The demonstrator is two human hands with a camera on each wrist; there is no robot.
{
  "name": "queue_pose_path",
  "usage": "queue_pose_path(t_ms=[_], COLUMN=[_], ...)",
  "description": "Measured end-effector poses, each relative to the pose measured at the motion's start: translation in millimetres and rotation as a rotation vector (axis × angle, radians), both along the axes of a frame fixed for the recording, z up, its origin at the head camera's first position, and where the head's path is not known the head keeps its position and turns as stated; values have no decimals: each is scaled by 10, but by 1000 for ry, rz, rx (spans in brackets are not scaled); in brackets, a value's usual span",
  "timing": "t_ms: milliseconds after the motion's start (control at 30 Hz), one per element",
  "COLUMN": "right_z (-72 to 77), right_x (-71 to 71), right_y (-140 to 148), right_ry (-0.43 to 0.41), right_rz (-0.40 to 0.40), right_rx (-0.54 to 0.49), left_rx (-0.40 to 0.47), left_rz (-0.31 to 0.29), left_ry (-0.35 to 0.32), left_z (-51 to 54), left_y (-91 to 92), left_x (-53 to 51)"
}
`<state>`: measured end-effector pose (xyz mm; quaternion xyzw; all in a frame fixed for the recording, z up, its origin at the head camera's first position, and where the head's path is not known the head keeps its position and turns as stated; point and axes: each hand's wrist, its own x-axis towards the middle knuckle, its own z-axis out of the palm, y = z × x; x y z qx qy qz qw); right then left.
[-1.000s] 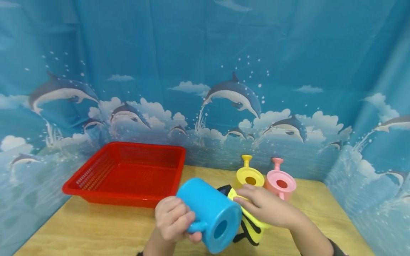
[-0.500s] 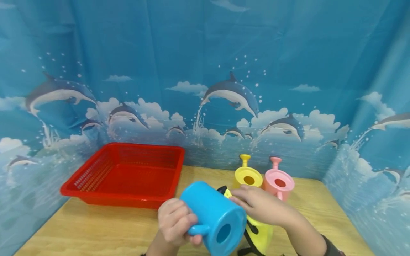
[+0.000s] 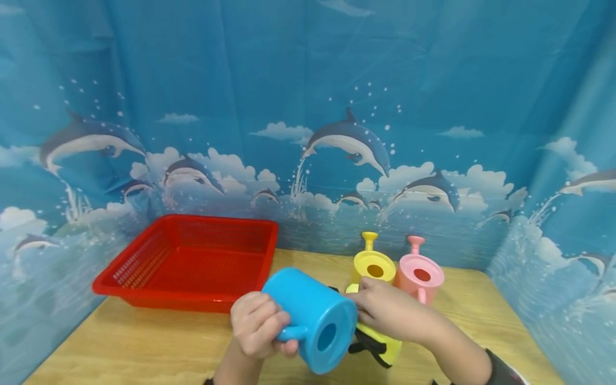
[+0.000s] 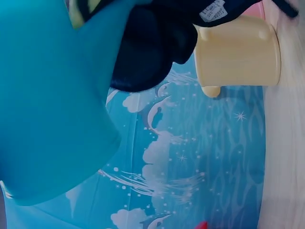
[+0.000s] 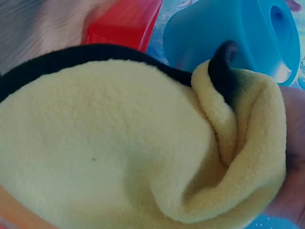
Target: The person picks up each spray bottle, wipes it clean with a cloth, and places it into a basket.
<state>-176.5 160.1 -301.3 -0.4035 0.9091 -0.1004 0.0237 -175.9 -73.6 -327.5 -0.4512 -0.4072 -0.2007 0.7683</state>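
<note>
My left hand point(image 3: 260, 324) grips the handle of a light blue toy watering can point(image 3: 308, 318), tilted in the air above the table with its holed top toward me. Its spout is out of sight. Beside the can, my right hand point(image 3: 390, 310) holds a bunched, fluffy yellow cloth point(image 3: 392, 350) with black edging. In the right wrist view the cloth point(image 5: 95, 143) fills most of the frame, folded up at the hand, with the blue can point(image 5: 214, 38) just behind it. Dark fabric of the cloth point(image 4: 143, 57), with a white label, shows past the can in the left wrist view.
A red perforated basket point(image 3: 192, 299) stands at the table's back left. Behind my right hand are a yellow watering can point(image 3: 361, 263) and a pink one point(image 3: 408, 272), side by side. A blue dolphin-print curtain point(image 3: 269, 96) backs the wooden table point(image 3: 159, 342).
The cloth hung more spread out before and is now more gathered under my right hand. The blue can shifted slightly right, then back left, still held by its handle.
</note>
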Motion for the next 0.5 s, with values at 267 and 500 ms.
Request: queue_pose_path(t_ms=[267,500], right_z=[64,111], right_x=[75,69], right_y=[137,172], right_ry=[161,127], right_rz=[-11,35], right_rx=[96,97], left_rx=[23,44], left_rz=[-31,-67], left_ry=[44,81], left_z=[60,114], left_y=[19,55], left_x=[-20,-24])
